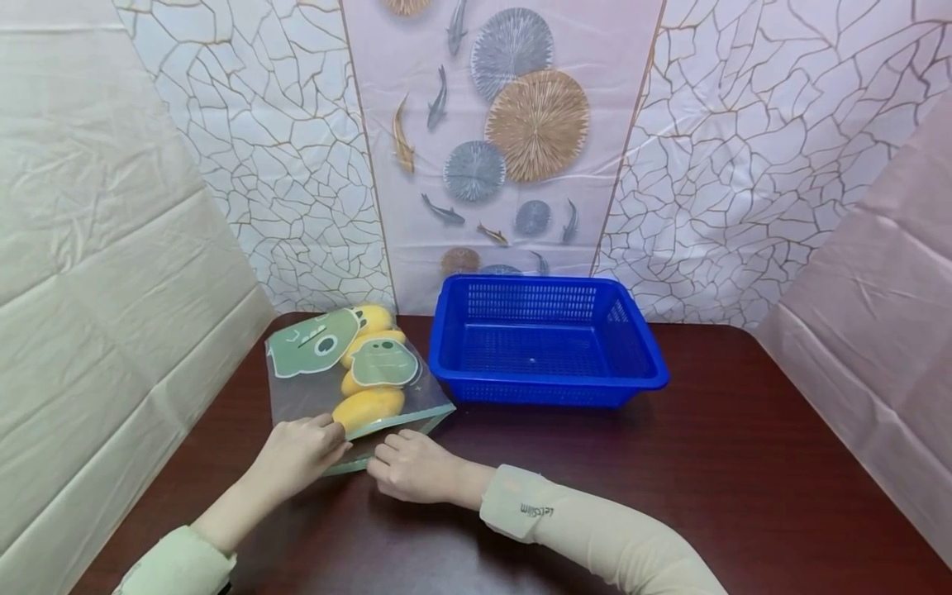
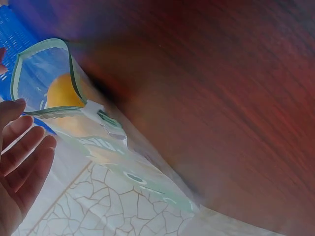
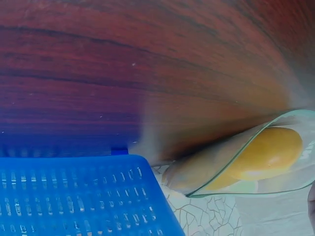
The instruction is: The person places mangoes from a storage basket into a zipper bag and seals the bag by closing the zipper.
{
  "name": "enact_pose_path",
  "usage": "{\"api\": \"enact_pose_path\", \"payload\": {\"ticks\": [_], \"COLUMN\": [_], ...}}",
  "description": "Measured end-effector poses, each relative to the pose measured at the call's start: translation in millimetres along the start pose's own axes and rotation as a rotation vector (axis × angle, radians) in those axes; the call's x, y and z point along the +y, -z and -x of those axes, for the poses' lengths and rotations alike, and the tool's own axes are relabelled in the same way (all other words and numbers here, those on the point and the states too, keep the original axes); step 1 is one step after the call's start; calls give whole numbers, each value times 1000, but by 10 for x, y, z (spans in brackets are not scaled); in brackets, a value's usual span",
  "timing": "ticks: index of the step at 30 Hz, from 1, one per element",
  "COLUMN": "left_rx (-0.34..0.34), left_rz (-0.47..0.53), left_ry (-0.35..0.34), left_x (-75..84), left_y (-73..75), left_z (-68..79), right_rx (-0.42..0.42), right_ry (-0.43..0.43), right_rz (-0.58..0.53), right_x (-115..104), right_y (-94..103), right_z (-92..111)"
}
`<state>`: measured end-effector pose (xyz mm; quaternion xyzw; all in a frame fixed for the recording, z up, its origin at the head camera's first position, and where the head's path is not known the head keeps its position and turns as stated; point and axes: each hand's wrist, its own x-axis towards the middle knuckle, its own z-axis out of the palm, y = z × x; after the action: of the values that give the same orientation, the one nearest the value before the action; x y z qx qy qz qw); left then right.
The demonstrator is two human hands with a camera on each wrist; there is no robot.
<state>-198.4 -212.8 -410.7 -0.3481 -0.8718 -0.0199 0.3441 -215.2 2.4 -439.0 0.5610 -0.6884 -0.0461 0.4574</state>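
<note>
A clear zip bag [image 1: 297, 397] with green cartoon prints lies on the left of the table, its green-edged mouth gaping toward me. Several yellow mangoes [image 1: 369, 411] lie in a row inside; one mango [image 2: 64, 92] shows through the mouth in the left wrist view, another mango [image 3: 270, 152] in the right. My left hand [image 1: 308, 446] pinches the upper rim between thumb and fingers, the other fingers loosely bent. At the lower rim, my right hand [image 1: 412, 467] has its fingers curled on the edge; their tips are hidden. Only a sliver of finger shows in the right wrist view.
A blue perforated plastic basket [image 1: 550, 384] stands right of the bag, close to its corner, with nothing in it. The dark red-brown wooden table [image 1: 744, 463] extends to the right and front. Patterned cloth [image 1: 253, 149] hangs behind, with pale cloth at both sides.
</note>
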Motion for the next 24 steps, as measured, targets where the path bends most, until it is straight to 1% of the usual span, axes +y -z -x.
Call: {"api": "enact_pose_path", "payload": {"ticks": [8, 14, 17, 21, 24], "left_rx": [-16, -29, -36, -32, -25], "left_rz": [-9, -6, -3, 0, 0], "left_ry": [10, -8, -12, 16, 42], "left_x": [23, 2, -15, -45, -66], "left_y": [23, 9, 17, 53, 74], "left_z": [27, 72, 95, 151, 198], "right_rx": [-3, -9, 8, 36, 38], "right_ry": [-44, -50, -41, -21, -15], "right_rz": [2, -9, -18, -19, -17], "right_x": [33, 40, 43, 44, 49], "right_y": [12, 7, 10, 22, 31], "right_z": [36, 75, 76, 55, 58]}}
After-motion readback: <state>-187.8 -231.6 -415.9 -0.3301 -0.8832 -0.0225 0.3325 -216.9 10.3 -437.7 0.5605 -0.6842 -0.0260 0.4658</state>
